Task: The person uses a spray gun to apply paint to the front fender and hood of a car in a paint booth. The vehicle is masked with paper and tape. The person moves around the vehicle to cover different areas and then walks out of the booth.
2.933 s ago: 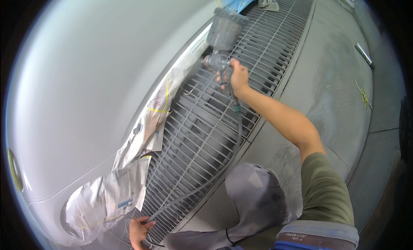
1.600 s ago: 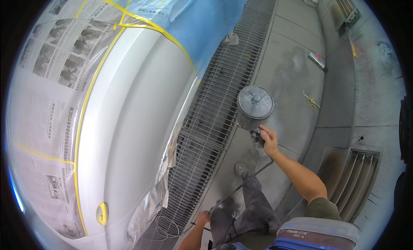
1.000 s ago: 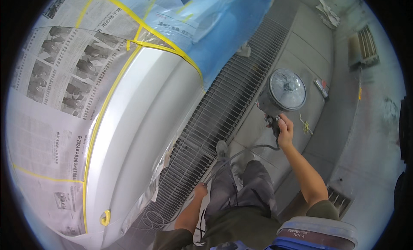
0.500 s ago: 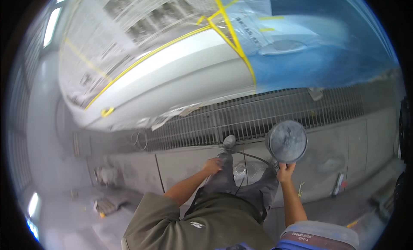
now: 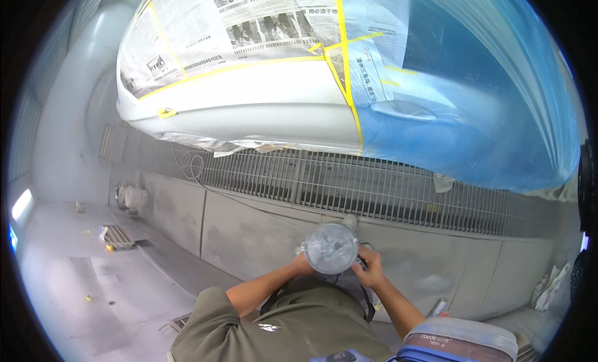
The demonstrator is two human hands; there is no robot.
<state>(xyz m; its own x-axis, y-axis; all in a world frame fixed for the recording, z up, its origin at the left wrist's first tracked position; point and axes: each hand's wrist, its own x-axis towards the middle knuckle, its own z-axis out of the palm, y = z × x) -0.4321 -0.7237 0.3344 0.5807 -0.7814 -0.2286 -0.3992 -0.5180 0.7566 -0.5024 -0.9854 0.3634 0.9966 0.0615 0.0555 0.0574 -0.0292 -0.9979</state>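
Note:
A round, translucent grey-white cup (image 5: pixel 332 247), seen from above, is in front of my body. It looks like the paint cup of a spray gun, though most of the gun is hidden beneath it. My right hand (image 5: pixel 370 268) is closed at the cup's right side, by a small dark part of the gun. On the cup's left, my left hand (image 5: pixel 303 264) is at its rim, with its fingers hidden behind the cup. Beyond is a white car panel (image 5: pixel 249 118), edged with yellow tape (image 5: pixel 230 70) and surrounded by newspaper (image 5: pixel 193 35) and blue masking film (image 5: pixel 430 131).
A floor grate (image 5: pixel 324 181) runs along under the car. A thin hose (image 5: pixel 249 205) crosses the grate and grey floor plates (image 5: pixel 255 231) towards me. A respirator part (image 5: pixel 461 343) fills the lower right. Small items lie on the floor at left, including a slatted piece (image 5: pixel 117 236).
My right hand has brought the spray gun with its cup leftwards, in front of my body. My left hand has come from my thigh to the cup. The view has shifted.

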